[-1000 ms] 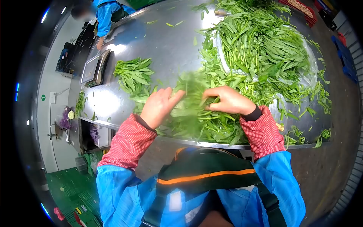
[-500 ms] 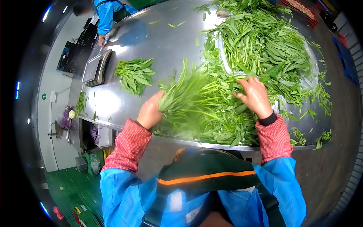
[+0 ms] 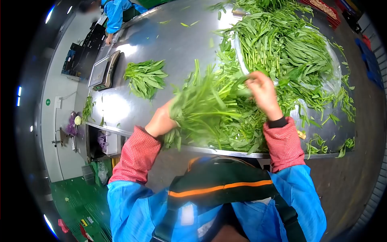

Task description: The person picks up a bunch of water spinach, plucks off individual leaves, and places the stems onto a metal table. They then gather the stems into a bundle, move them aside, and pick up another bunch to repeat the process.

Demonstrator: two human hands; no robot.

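Note:
A loose bunch of water spinach [image 3: 201, 101], long-leaved and green-stemmed, is gripped in my left hand [image 3: 162, 119] above the near edge of the table. My right hand [image 3: 264, 94] is at the right side of the bunch, its fingers pinched around a blurred green sprig. Below and between both hands lies a spread of loose water spinach [image 3: 246, 135]. A large heap of water spinach [image 3: 282, 48] rests in and around a clear plastic bag [image 3: 333, 76] beyond my right hand. A separate neat bunch [image 3: 145, 78] lies on the metal to the left.
The steel table [image 3: 169, 44] carries a digital scale [image 3: 104, 72] at its left edge. A knife-like handle [image 3: 240, 13] shows beside the heap. Another person's blue sleeve [image 3: 114, 18] is at the far left. A red crate [image 3: 324, 12] stands at the far right.
My right hand has moved up and left toward the bunch, its fingers closing on a sprig. My left hand keeps its hold, and the bunch looks fuller.

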